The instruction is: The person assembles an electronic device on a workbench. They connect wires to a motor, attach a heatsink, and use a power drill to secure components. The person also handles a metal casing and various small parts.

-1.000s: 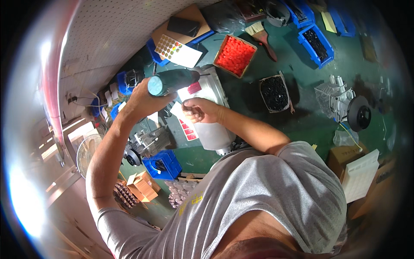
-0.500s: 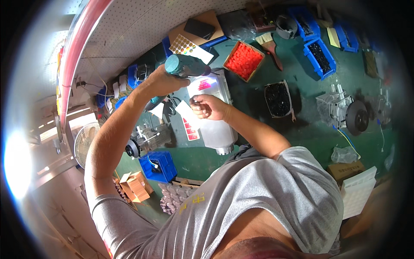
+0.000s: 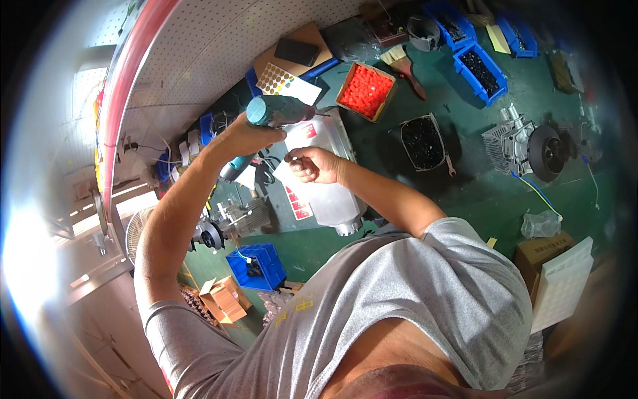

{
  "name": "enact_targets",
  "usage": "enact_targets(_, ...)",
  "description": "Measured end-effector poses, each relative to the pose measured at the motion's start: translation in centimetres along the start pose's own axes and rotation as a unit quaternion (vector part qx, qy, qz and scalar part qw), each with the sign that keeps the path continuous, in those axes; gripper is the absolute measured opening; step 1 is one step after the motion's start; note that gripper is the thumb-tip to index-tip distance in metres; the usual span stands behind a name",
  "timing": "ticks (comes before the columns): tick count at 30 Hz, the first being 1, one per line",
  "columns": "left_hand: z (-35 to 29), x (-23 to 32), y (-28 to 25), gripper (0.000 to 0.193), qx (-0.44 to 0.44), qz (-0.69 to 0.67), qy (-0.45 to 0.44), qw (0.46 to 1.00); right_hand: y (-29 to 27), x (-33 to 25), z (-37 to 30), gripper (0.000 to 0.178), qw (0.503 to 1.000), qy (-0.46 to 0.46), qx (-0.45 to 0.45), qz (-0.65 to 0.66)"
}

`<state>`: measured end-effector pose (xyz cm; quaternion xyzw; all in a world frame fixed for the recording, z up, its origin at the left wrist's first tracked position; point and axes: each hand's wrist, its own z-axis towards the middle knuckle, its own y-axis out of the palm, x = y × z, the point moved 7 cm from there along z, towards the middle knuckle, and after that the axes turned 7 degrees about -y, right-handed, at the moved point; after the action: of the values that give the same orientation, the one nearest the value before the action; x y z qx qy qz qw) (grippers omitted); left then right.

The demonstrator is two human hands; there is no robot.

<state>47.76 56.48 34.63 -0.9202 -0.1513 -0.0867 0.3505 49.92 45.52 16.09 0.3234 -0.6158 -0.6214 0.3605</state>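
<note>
My left hand [image 3: 249,138] is wrapped round a teal cordless drill [image 3: 282,110]. The drill lies level over the far end of a silver metal casing [image 3: 329,203], its bit pointing right; whether the bit touches anything I cannot tell. My right hand [image 3: 314,165] is curled just above the middle of that casing, thumb and fingers pinched together. Something small and dark may be between the fingertips, too small to name. A red label [image 3: 310,131] sits on the casing between the hands. Beside the casing's left edge lies a sheet of red labels [image 3: 298,203].
Right of the casing are a box of red caps [image 3: 365,92], a brush [image 3: 404,70], a tray of black parts [image 3: 423,143] and a wrench [image 3: 450,166]. Blue bins [image 3: 481,73] stand far right. Motor assemblies [image 3: 525,146] flank the bench; a blue crate [image 3: 258,266] stands near left.
The bright light patch on the casing by the label is gone. The view has shifted slightly. My left hand still grips the drill, and my right hand stays curled over the casing.
</note>
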Motion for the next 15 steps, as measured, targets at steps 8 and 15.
enact_targets(8, 1.1, 0.1, -0.4, 0.023, -0.003, -0.003, -0.021, 1.0, 1.0, -0.7, -0.2, 0.017, 1.0, 0.003, 0.008, -0.004)
enact_targets(15, 2.4, 1.1, 0.1, 0.022, -0.043, 0.002, 0.017, 0.999, 0.0, -0.7, 0.0, 0.018, 1.0, 0.002, -0.011, 0.01)
